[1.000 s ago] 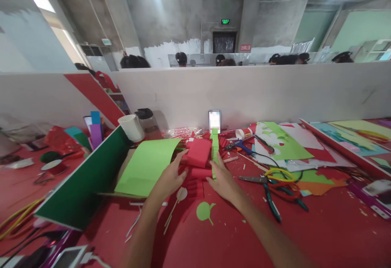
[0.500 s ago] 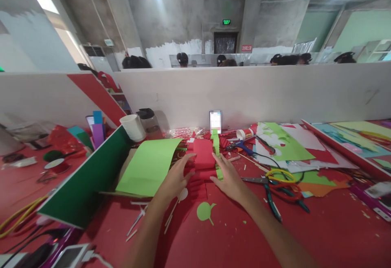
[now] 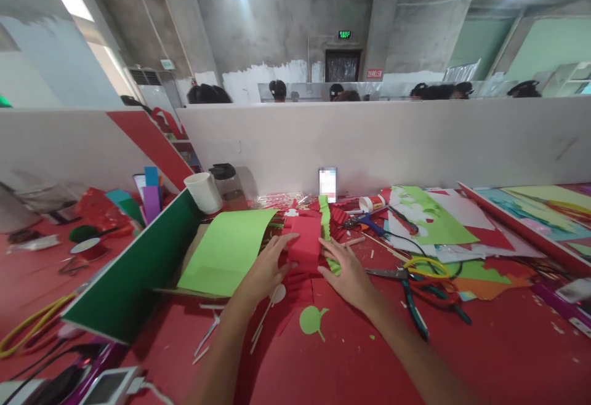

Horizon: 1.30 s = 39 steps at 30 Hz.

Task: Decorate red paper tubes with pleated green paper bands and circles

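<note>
A folded piece of red paper (image 3: 305, 239) is between my two hands at the middle of the table. My left hand (image 3: 268, 266) has its fingers and thumb on the paper's left edge. On the right edge are the fingertips and thumb of my right hand (image 3: 346, 272). A frilled light-green paper strip (image 3: 325, 217) runs beside the red paper and partly behind my right fingers. More red paper strips (image 3: 298, 288) lie just below. Nearer to me is a round green paper cutout (image 3: 310, 319) with a thin stem.
Light-green sheets (image 3: 226, 251) lie left, by a dark-green board (image 3: 133, 269). Behind stand a white cup (image 3: 203, 192), a jar (image 3: 227, 183) and a phone (image 3: 327, 183). Scissors (image 3: 392, 274), green-handled pliers (image 3: 413, 306) and paper scraps (image 3: 429, 217) are on the right.
The red paper has turned between my hands: a flat face now reaches lower, where a separate lower fold showed before. Both hands stay at its edges.
</note>
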Each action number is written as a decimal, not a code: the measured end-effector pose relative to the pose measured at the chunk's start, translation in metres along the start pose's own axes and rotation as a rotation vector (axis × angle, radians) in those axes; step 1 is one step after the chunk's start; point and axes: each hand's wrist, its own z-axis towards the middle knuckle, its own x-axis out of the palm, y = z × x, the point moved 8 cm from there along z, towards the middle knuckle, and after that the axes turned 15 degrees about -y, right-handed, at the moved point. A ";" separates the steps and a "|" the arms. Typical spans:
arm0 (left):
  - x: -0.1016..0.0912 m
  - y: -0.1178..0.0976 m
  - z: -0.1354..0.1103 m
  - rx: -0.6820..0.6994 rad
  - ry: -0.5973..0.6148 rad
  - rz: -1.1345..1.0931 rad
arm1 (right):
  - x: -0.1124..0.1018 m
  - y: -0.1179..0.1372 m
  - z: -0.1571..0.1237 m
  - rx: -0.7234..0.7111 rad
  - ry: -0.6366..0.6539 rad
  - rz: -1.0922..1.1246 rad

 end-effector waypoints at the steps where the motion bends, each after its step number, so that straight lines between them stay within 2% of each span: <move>1: 0.000 0.000 0.000 -0.002 0.004 0.010 | -0.001 0.002 -0.001 0.021 0.007 0.053; 4: -0.002 0.002 -0.001 -0.005 0.010 0.026 | -0.007 0.002 -0.001 0.073 -0.012 0.196; 7: -0.002 0.002 -0.002 0.013 0.032 0.016 | -0.015 -0.007 0.003 0.125 -0.104 0.295; 12: -0.004 -0.001 -0.002 0.021 0.061 0.002 | -0.009 -0.033 0.007 0.264 -0.150 0.451; 20: -0.007 -0.004 -0.001 0.034 0.015 0.028 | -0.003 -0.051 0.009 0.337 -0.187 0.501; 23: -0.006 -0.004 -0.002 0.045 0.019 0.046 | 0.000 -0.053 0.008 0.353 -0.150 0.492; 27: -0.007 -0.006 -0.002 0.050 0.009 0.071 | 0.000 -0.049 0.006 0.313 -0.092 0.402; 32: -0.008 -0.009 -0.001 0.083 -0.013 0.084 | -0.003 -0.035 0.003 0.140 -0.001 0.154; 39: -0.006 -0.011 -0.001 0.110 -0.026 0.122 | -0.002 -0.033 -0.002 0.072 0.075 0.038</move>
